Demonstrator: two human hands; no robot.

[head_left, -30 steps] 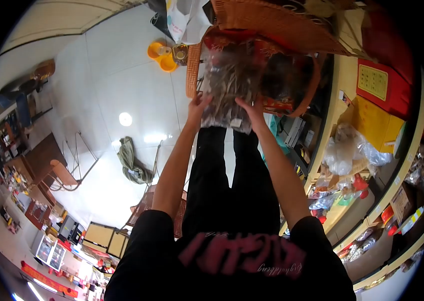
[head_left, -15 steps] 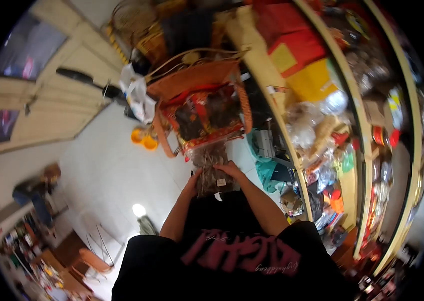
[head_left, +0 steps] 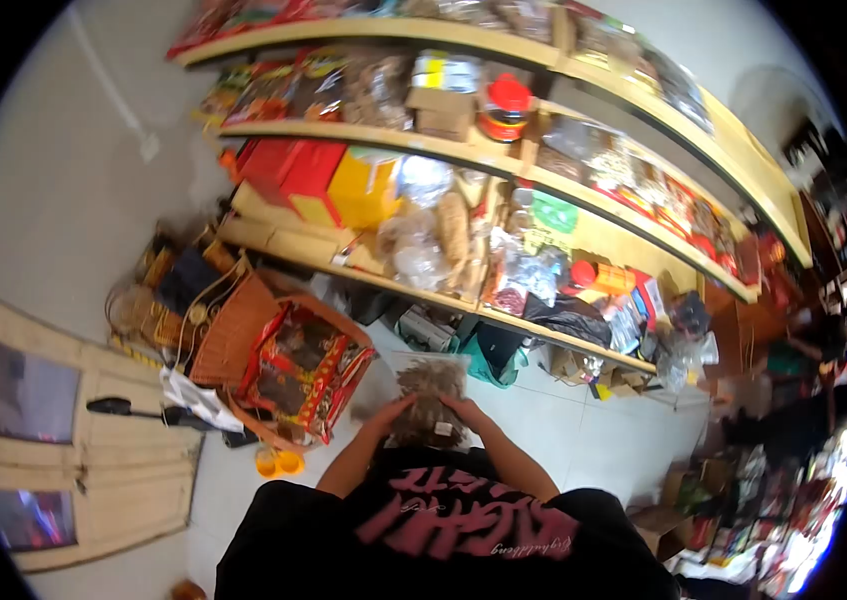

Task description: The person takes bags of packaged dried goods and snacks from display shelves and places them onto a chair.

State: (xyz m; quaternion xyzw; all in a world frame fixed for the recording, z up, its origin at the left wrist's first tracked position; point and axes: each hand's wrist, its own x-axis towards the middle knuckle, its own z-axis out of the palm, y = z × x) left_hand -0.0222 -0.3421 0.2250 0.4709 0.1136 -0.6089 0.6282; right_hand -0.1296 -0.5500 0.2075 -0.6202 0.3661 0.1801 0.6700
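Left of the person, a wicker chair (head_left: 233, 335) bearing red packets (head_left: 308, 365) stands near shelves (head_left: 363, 150). The clear bag (head_left: 428, 400) lies between the left hand (head_left: 390, 412) and right hand (head_left: 465, 410), thumbs over its face, other fingers hidden; its dark contents are blurred.

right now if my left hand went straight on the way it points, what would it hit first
The clear bag: your left hand is already on its edge and points inward across it. What comes beyond is hard to judge, as depth is unclear here.
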